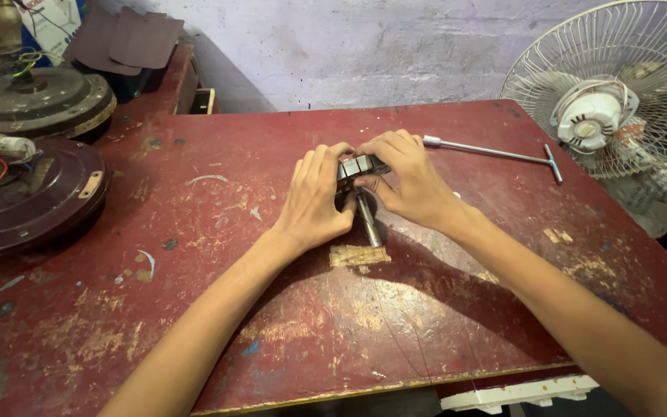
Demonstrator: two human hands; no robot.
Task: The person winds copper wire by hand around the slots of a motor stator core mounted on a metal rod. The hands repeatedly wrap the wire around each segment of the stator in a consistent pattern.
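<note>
Both my hands meet at the middle of a worn red table (194,324). Between them is a small dark metal core (359,166) with a steel shaft (369,220) that points toward me and rests on the tabletop. My left hand (314,202) curls around the core's left side. My right hand (407,176) covers its top and right side, fingers over the dark block. Most of the core is hidden under my fingers.
A long T-handled metal wrench (496,152) lies beyond my right hand. A table fan with a wire guard (611,85) stands at the right edge. Two round dark ceiling-fan motor housings (28,181) with loose wires sit at the left. A painted wall is behind.
</note>
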